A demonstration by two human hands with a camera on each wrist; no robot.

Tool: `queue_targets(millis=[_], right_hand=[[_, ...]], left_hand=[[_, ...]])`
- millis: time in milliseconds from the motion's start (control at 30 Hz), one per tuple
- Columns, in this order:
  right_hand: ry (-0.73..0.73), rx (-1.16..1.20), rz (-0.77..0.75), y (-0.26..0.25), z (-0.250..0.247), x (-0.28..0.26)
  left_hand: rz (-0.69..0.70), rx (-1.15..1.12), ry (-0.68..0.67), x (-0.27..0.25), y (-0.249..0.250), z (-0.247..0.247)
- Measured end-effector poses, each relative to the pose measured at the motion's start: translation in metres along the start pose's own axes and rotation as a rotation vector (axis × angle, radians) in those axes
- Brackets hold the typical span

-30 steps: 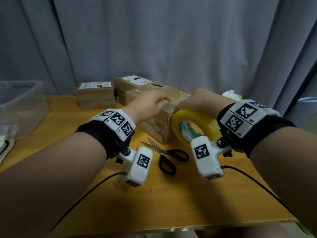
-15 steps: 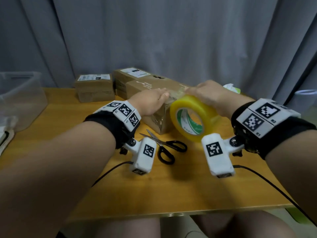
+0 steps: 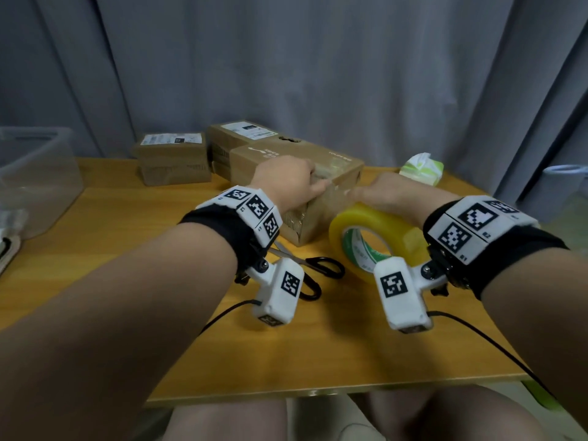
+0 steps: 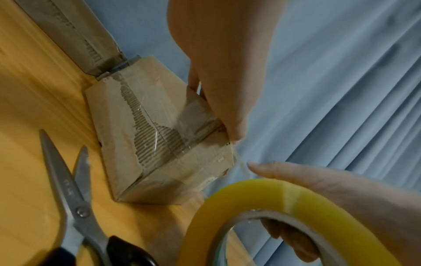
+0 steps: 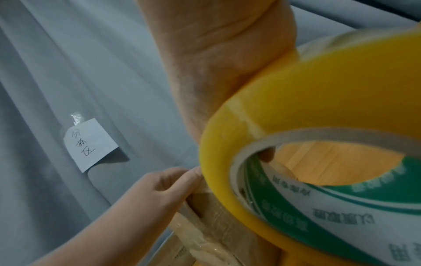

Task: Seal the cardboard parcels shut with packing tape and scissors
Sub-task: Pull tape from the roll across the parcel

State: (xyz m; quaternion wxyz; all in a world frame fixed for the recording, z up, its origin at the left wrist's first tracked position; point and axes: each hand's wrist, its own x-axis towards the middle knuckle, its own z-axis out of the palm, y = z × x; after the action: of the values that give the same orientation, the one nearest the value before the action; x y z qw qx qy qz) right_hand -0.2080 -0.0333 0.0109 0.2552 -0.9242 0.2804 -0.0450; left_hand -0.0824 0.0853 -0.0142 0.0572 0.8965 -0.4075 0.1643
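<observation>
A long cardboard parcel [image 3: 337, 173] lies mid-table, its near end patched with clear tape [image 4: 196, 118]. My left hand [image 3: 313, 186] clamps the parcel's top edge at that end, thumb and fingers [image 4: 227, 115] pinning the tape down. My right hand [image 3: 366, 198] grips the yellow tape roll [image 3: 375, 237] just right of the parcel, fingers in the core and the index finger [image 4: 268, 169] stretched over the rim. A thin strip of tape runs from roll to parcel corner. Black-handled scissors [image 3: 321, 268] lie open on the table in front of the parcel, partly hidden by my left wrist camera.
Two more parcels [image 3: 173, 157] [image 3: 235, 138] stand at the back against the grey curtain. A clear plastic bin [image 3: 35, 176] sits at the left, a green-white tissue pack [image 3: 421, 168] at the back right, a white bucket [image 3: 563, 186] beyond the table.
My right hand has carried the roll down and to the right of the parcel's end, drawing tape out. My left hand stays on the parcel's top.
</observation>
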Motion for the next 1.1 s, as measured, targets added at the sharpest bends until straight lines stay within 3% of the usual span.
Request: queue_targets(millis=[133, 300, 467, 700, 867, 1000, 1100], right_hand=[[0.029, 0.155, 0.045, 0.012, 0.003, 0.0], [0.037, 0.359, -0.011, 0.009, 0.007, -0.009], [0.036, 0.294, -0.111, -0.002, 0.013, -0.009], [0.014, 0.273, -0.143, -0.001, 0.012, -0.007], [-0.005, 0.381, -0.118, 0.007, 0.01, -0.001], [-0.015, 0.421, -0.065, 0.01, 0.007, -0.003], [-0.001, 0.459, -0.058, 0.007, 0.01, -0.002]], left_hand=[[0.021, 0.085, -0.022, -0.003, 0.003, -0.001], [0.062, 0.124, -0.002, -0.013, 0.014, 0.003], [0.084, 0.119, 0.034, -0.013, 0.009, 0.008], [0.134, 0.007, -0.045, -0.008, -0.003, 0.009], [0.2, 0.012, -0.095, -0.012, -0.009, 0.01], [0.258, -0.134, -0.067, -0.006, -0.013, 0.014], [0.284, -0.258, -0.123, 0.002, -0.018, 0.016]])
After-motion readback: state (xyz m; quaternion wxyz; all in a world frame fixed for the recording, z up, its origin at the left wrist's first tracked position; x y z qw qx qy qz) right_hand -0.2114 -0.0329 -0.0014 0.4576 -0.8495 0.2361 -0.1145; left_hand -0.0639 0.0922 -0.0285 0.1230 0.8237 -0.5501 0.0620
